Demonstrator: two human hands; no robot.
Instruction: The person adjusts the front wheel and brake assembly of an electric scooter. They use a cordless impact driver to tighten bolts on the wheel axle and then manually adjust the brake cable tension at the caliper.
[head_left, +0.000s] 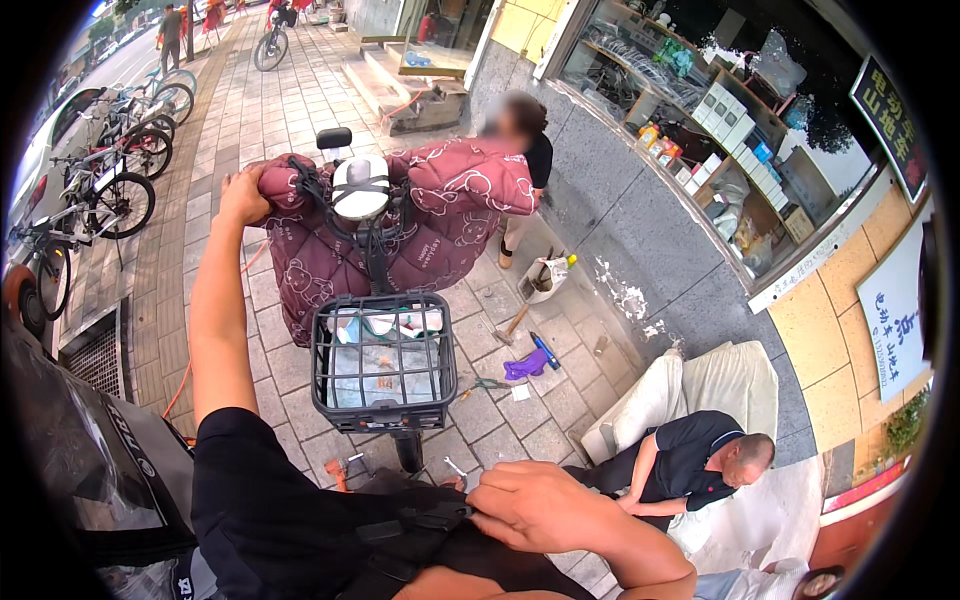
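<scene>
In front of me stands an electric bike with a maroon quilted wind cover (450, 235) over its handlebars, a white headlight (361, 187) and a black wire basket (383, 395) holding cloths or papers. My left hand (245, 197) reaches forward and is closed on the left end of the quilted cover, its fingertips partly hidden. Close to my chest, my right hand (535, 507) is closed on a black strap (440, 515) with a buckle. A round black mirror (334, 138) rises beyond the cover.
A hammer (514, 321), purple cloth (525, 365), pliers (492, 383) and wrench (455, 466) lie on the paving. One person (525, 135) stands beyond the bike; another (690, 465) sits at right near a covered seat (720, 385). Bicycles (120, 205) line the left; a shop window (720, 130) is at right.
</scene>
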